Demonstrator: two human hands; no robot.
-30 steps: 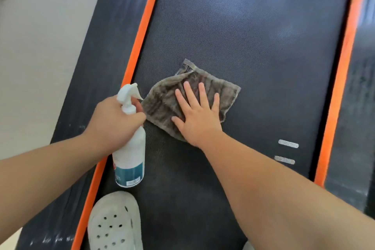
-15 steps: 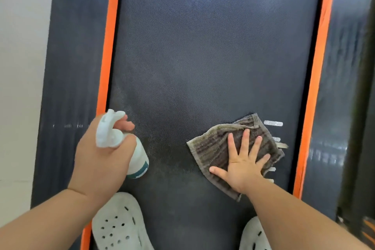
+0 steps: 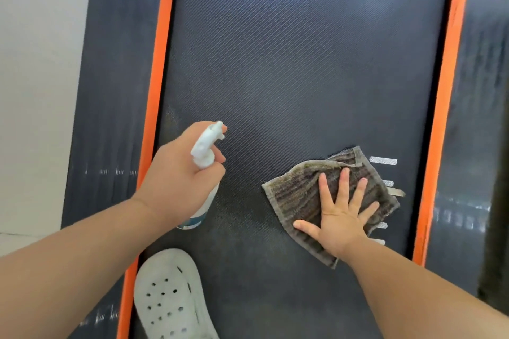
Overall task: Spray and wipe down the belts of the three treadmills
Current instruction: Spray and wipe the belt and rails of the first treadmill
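The dark textured treadmill belt (image 3: 303, 63) runs up the middle of the view, edged by an orange strip on the left (image 3: 159, 63) and another on the right (image 3: 446, 91). A dark side rail (image 3: 115, 63) lies outside the left strip, with pale floor (image 3: 35, 63) beyond it.

The left hand (image 3: 176, 181) grips a white spray bottle (image 3: 205, 151) above the left part of the belt. Its fingers are curled round the neck just under the trigger head, and the nozzle points up the belt. The bottle's body, with a teal label, hangs below the hand.

The right hand (image 3: 341, 217) lies flat on a brownish striped cloth (image 3: 297, 195) and presses it onto the belt, its fingers straight and spread apart. The cloth sits on the right part of the belt, near the right orange strip but not touching it, one corner toward the middle of the belt. A short row of white marks (image 3: 382, 160) on the belt shows beside the cloth's right edge, and some are partly covered by it.

A white clog with holes (image 3: 168, 297) stands on the belt at the lower left, just beside the left orange strip and below the bottle.
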